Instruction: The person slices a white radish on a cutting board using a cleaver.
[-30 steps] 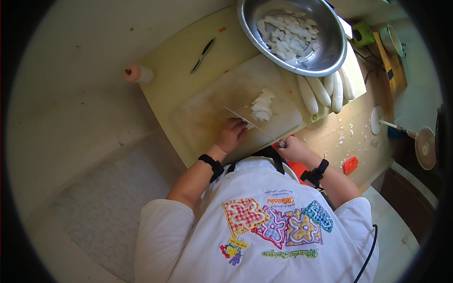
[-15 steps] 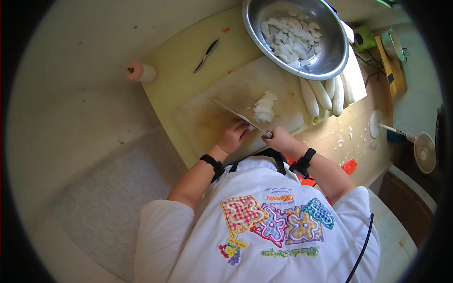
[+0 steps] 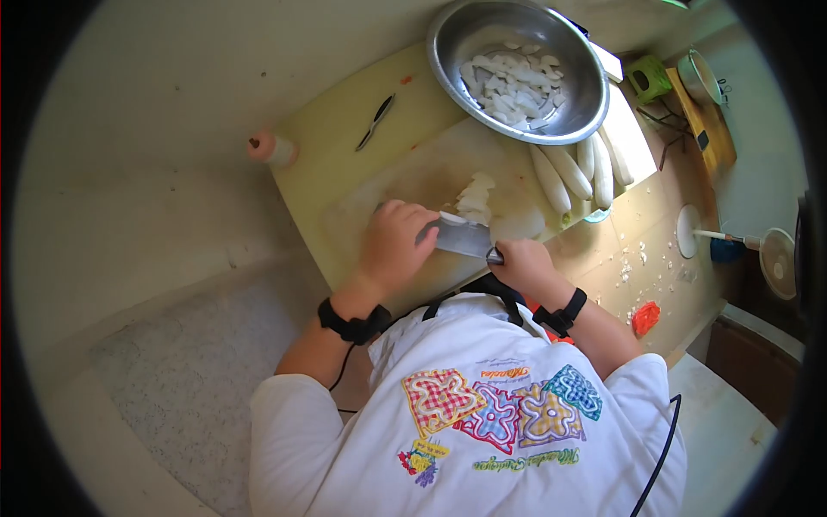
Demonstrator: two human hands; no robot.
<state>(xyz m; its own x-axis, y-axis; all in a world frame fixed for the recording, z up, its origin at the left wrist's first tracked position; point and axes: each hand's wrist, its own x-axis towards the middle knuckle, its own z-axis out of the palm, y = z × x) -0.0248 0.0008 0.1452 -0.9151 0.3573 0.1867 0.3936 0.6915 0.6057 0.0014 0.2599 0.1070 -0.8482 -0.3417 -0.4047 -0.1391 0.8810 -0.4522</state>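
Note:
A wide-bladed kitchen knife (image 3: 465, 239) lies tilted flat above the near part of the cutting board (image 3: 362, 194). My right hand (image 3: 523, 263) is closed around its handle. At the blade's other end is my left hand (image 3: 392, 246), with the fingers over the blade and the thumb against its near side; part of the blade is hidden there. Just beyond the knife, a small heap of white radish slices (image 3: 475, 196) rests on the board. One pale slice (image 3: 450, 218) shows along the blade's upper edge.
A large steel bowl (image 3: 590, 99) holding cut white pieces stands at the back right. Several whole white radishes (image 3: 551, 183) lie beside it. A peeler-like tool (image 3: 376, 122) and a pink-topped bottle (image 3: 273, 148) are at the left. White scraps (image 3: 633, 258) litter the floor.
The knife has turned from edge-down to showing its broad face, and lies nearer me. My left hand has moved up and left, from beside the blade onto its far end.

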